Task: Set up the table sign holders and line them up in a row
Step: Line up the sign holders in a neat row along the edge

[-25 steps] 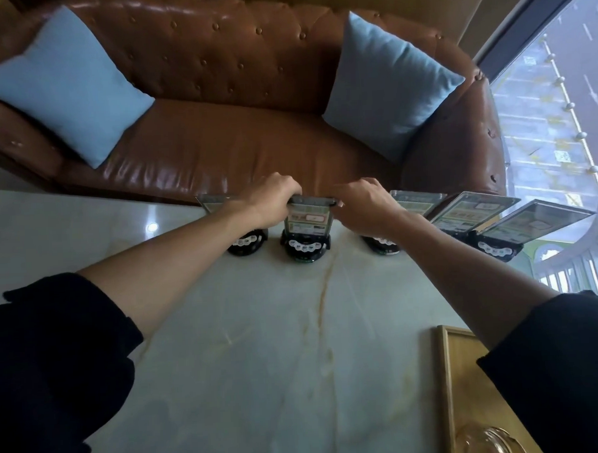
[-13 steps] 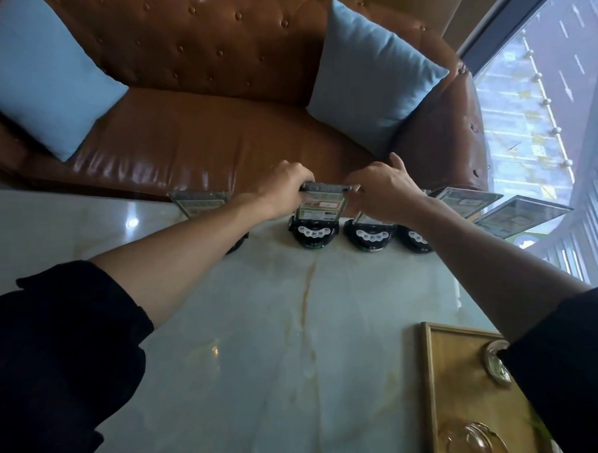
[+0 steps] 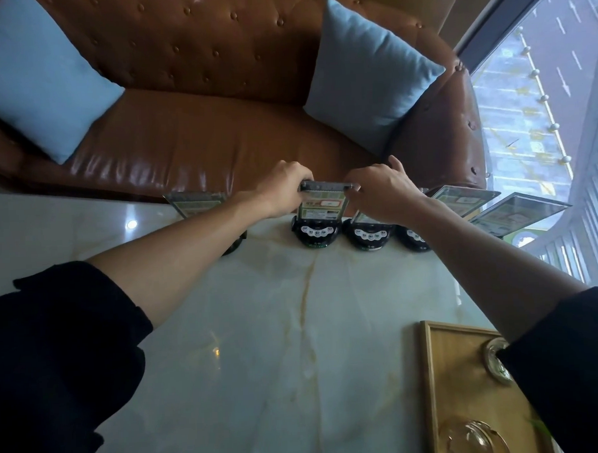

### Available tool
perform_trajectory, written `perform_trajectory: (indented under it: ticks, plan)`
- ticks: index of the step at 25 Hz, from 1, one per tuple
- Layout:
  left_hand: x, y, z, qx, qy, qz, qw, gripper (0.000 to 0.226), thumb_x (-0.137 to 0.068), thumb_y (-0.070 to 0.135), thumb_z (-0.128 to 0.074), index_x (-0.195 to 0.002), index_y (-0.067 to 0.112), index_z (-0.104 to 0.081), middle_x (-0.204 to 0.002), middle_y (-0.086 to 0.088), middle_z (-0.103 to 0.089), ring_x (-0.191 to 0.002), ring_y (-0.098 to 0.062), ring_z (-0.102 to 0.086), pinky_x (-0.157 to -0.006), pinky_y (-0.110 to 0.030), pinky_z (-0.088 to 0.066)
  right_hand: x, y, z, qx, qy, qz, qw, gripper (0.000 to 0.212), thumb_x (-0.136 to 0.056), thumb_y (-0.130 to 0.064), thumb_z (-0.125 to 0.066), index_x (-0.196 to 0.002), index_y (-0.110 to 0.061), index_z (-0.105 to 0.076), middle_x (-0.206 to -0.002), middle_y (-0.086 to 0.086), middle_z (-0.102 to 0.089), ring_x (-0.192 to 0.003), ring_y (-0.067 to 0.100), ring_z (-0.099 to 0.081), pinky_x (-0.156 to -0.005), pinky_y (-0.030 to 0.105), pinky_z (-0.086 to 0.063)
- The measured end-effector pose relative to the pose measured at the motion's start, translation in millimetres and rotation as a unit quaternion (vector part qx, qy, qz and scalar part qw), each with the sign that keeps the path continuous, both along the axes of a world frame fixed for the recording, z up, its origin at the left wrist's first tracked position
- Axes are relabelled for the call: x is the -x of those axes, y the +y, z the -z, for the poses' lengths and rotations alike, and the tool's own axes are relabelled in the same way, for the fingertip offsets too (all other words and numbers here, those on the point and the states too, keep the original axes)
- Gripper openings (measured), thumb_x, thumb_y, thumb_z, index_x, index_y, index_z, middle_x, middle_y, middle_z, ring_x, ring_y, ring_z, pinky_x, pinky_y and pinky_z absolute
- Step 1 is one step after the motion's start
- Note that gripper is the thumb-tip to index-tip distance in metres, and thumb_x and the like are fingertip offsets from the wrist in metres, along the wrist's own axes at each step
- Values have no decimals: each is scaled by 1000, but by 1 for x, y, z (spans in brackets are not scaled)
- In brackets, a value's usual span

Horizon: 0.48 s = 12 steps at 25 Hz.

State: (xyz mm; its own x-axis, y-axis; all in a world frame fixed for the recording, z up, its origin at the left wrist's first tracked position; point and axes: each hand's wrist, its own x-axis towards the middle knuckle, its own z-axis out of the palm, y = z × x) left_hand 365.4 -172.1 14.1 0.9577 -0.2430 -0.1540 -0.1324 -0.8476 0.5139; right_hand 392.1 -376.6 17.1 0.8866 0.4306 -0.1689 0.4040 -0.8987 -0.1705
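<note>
Several table sign holders with black round bases and clear upright panels stand in a row along the far edge of the marble table [image 3: 261, 330]. My left hand [image 3: 282, 189] and my right hand [image 3: 380, 192] both grip the top corners of the middle sign holder [image 3: 319, 213], left and right. The leftmost holder [image 3: 195, 205] is partly hidden behind my left forearm. A holder [image 3: 370, 235] sits right of the middle one, its panel under my right hand. Two more panels, one sign holder [image 3: 464, 198] and another sign holder [image 3: 516, 213], lean at the far right.
A brown leather sofa [image 3: 201, 138] with two light blue cushions, one cushion [image 3: 34, 80] and a second cushion [image 3: 370, 76], runs just behind the table. A wooden tray [image 3: 458, 373] with glassware sits at the near right. A window [image 3: 542, 96] is on the right.
The holders right of the middle one have been drawn closer together. My right hand has shifted from a neighbouring holder onto the middle holder's top right corner. The view has tilted and moved left.
</note>
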Motion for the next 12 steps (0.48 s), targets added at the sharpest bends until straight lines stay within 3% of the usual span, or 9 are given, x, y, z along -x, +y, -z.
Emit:
perform_trajectory:
  ticks: [3, 6, 9, 12]
  plan:
    - [3, 24, -15, -38, 44, 7, 998, 35, -84, 21, -77, -117, 15, -69, -109, -4, -69, -102, -22, -64, -84, -38, -53, -3, 3, -6, 2, 18, -14, 1000, 21, -92, -37, -55, -101, -23, -67, -97, -2, -73, -106, 24, -64, -115, 58, -19]
    - [11, 73, -35, -94, 83, -12, 992, 61, -73, 29, -87, -128, 21, -63, -123, -1, -65, -113, -20, -61, -92, -36, -51, -4, 30, -19, -70, 12, -7, 997, 28, -85, -51, -55, -99, -29, -67, -95, -7, -74, -97, 20, -67, -114, 55, -25]
    - [26, 120, -43, -143, 123, -41, 981, 66, -67, 29, -90, -127, 18, -64, -122, -5, -67, -109, -23, -62, -86, -31, -48, 6, 89, -24, -149, -11, -42, 988, 25, -84, -44, -54, -97, -28, -67, -94, -11, -72, -96, 16, -67, -107, 46, -35]
    - [45, 152, -33, -135, 124, -79, 980, 58, -68, 23, -90, -121, 16, -67, -117, -6, -68, -101, -23, -61, -80, -29, -47, 23, 149, -15, -147, 0, -93, 985, 18, -84, -36, -47, -90, -31, -62, -86, -14, -65, -91, 16, -64, -103, 43, -36]
